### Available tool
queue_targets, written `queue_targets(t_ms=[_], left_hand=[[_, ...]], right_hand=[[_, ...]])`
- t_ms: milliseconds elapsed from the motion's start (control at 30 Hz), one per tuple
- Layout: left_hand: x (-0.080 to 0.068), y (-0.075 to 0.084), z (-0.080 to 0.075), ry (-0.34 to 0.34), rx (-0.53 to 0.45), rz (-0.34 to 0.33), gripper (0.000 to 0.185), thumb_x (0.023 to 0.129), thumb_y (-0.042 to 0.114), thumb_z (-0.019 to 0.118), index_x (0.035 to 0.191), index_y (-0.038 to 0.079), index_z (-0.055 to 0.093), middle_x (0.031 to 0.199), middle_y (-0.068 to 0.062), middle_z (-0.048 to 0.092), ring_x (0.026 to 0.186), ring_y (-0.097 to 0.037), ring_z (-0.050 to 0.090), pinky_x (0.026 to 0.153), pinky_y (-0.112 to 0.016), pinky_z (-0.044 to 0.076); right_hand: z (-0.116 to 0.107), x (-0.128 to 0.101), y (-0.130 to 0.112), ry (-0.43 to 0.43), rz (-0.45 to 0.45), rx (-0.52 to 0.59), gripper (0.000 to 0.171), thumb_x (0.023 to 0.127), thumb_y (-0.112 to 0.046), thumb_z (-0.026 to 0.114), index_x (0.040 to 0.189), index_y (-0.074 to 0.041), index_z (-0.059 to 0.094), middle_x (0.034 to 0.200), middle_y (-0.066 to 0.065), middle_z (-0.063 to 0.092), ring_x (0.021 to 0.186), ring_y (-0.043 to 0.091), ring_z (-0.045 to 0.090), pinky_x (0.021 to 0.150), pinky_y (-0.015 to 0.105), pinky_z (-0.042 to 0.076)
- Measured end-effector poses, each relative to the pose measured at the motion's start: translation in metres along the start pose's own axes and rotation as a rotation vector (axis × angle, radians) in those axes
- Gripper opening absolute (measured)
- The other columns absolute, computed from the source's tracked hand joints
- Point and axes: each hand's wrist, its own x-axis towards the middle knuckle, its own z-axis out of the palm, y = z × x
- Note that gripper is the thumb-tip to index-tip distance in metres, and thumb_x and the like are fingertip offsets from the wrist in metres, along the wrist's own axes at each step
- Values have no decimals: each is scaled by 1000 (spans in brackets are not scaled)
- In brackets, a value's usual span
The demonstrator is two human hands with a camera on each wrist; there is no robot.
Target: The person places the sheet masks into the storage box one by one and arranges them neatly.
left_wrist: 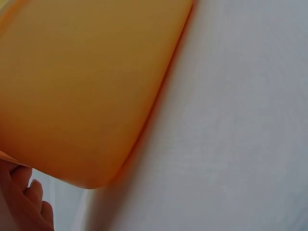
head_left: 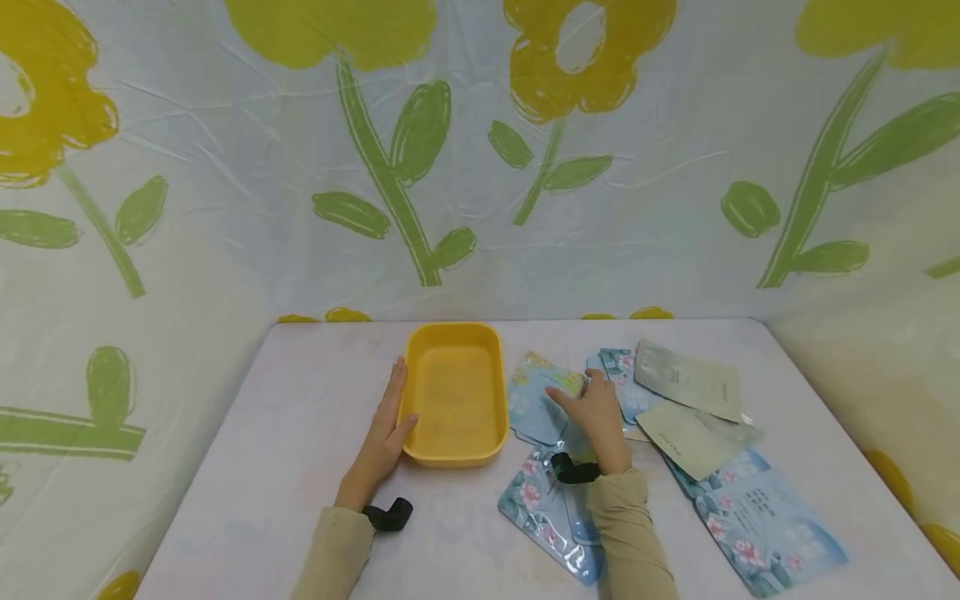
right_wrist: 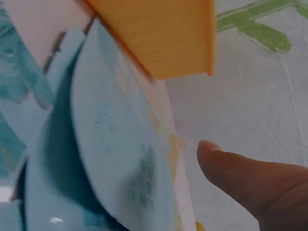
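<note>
Left hand point(head_left: 386, 433) is lying flat, fingers straight, against the yellow tray's point(head_left: 455, 450) left wall mid-bench. Right hand point(head_left: 596, 417) is pinching the blue sachet point(head_left: 534, 400) just right of the tray, nearest it.

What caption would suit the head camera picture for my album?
Left hand rests against a yellow tub while the right hand lifts a blue sachet beside it.

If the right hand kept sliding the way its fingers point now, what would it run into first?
The right hand points left and a little away across the table, its fingers on a light blue packet. Straight on, the first thing it would likely meet is the right wall of the yellow tray; how close they are is hard to judge.
</note>
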Motion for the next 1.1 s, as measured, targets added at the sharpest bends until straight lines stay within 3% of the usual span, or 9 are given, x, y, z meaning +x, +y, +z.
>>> queue_targets(t_ms=[100, 233, 400, 500, 633, 733, 900, 1067, 1100], left_hand=[[-1, 0, 1, -1, 8, -8, 75, 93, 1, 46, 159, 5, 11, 166, -13, 7, 152, -28, 4, 121, -25, 0], [-5, 1, -1, 3, 37, -10, 75, 92, 1, 46, 159, 4, 12, 165, -15, 9, 152, -29, 4, 123, -38, 2], [-6, 2, -2, 3, 89, 3, 73, 94, 2, 45, 159, 3, 12, 165, -16, 9, 152, -32, 4, 118, -61, 7], [-5, 2, -1, -2, 123, 8, 71, 96, 4, 45, 159, 4, 12, 166, -14, 8, 152, -32, 4, 117, -63, 8], [-4, 3, 0, 5, 168, 20, 68, 98, 10, 45, 158, 2, 14, 166, -14, 10, 152, -32, 6, 119, -60, 8], [-4, 5, 1, -9, 161, 11, 68, 99, 16, 45, 158, 2, 14, 166, -13, 9, 152, -31, 6, 120, -57, 7], [-3, 7, 2, -37, 121, -22, 70, 99, 13, 47, 159, 5, 12, 166, -11, 5, 152, -29, 2, 121, -54, 5], [-4, 7, 1, -41, 133, -44, 74, 97, 13, 50, 159, 6, 11, 167, -7, 4, 153, -26, 2, 123, -47, 3], [-4, 7, 1, -40, 131, -46, 74, 97, 14, 51, 159, 6, 11, 167, -7, 3, 153, -26, 2, 123, -46, 3]], right_hand=[[16, 1, 5, 40, 8, -120, 99, 78, -53, 77, 138, 15, 36, 124, 41, 42, 112, 51, 46, 95, 60, 43], [34, 3, 14, 78, 17, -191, 110, 70, -59, 81, 142, 11, 36, 126, 40, 44, 116, 52, 45, 98, 61, 41], [39, 4, 17, 123, 14, -9, 104, 72, -43, 86, 149, 2, 32, 126, 33, 53, 115, 49, 48, 99, 61, 37], [38, 4, 17, 158, -20, 121, 90, 75, -30, 85, 147, 0, 40, 106, 24, 58, 96, 39, 53, 85, 50, 42], [38, 3, 19, 202, -115, 226, 60, 79, -16, 81, 132, 3, 60, 86, 17, 55, 76, 26, 46, 66, 35, 37], [39, 3, 21, 220, -164, 300, 46, 82, -7, 77, 125, 2, 66, 90, 18, 61, 75, 21, 44, 66, 31, 38], [39, 4, 22, 249, -182, 411, 44, 85, -1, 72, 129, 1, 65, 102, 23, 63, 76, 24, 46, 66, 25, 38], [41, 6, 18, 210, -161, 446, 48, 87, -3, 69, 135, -2, 60, 133, 17, 61, 106, 22, 59, 76, 11, 42], [41, 7, 17, 195, -157, 441, 49, 87, -4, 69, 136, -2, 60, 136, 17, 59, 99, 19, 61, 72, 10, 42]])
